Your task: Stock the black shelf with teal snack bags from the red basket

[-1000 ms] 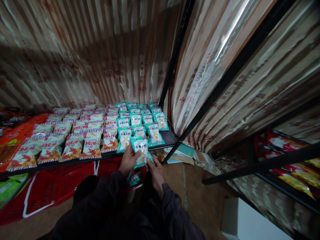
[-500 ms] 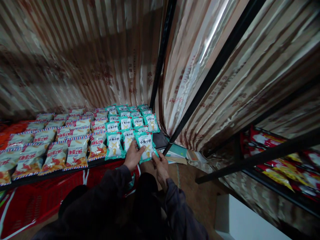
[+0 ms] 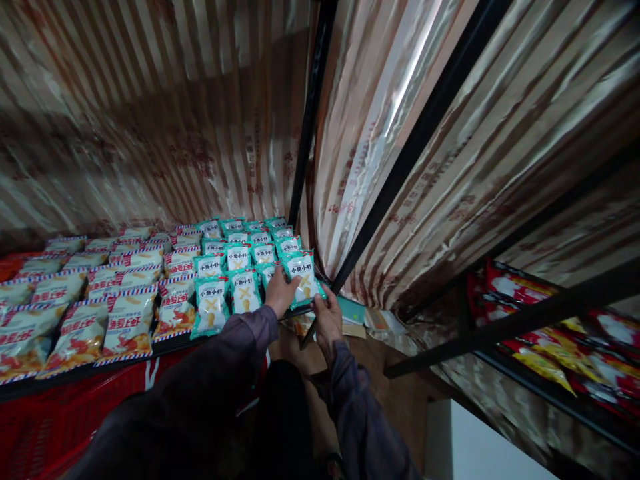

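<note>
A green-edged white snack bag (image 3: pixel 303 275) is held between my two hands at the right front corner of the shelf. My left hand (image 3: pixel 281 293) grips its left edge, the thumb lying on the front; the fingers behind are hidden. The bag's lower right corner is pinched by my right hand (image 3: pixel 327 317). Several matching green bags stand in rows to the left and behind, such as a front-row bag (image 3: pixel 245 291). My left hand partly covers another green bag (image 3: pixel 267 272).
Left of the green bags are rows of shrimp snack bags (image 3: pixel 129 320) with striped edges. A black shelf post (image 3: pixel 395 193) slants close to my right hand. Red and yellow packets (image 3: pixel 550 347) lie on a right-hand shelf, above a white box (image 3: pixel 485 447). Red bags (image 3: pixel 65 427) hang below the shelf.
The held bag has moved right and slightly back, away from the front row, with both hands on it. The camera view has shifted, so the shelf sits further left and lower.
</note>
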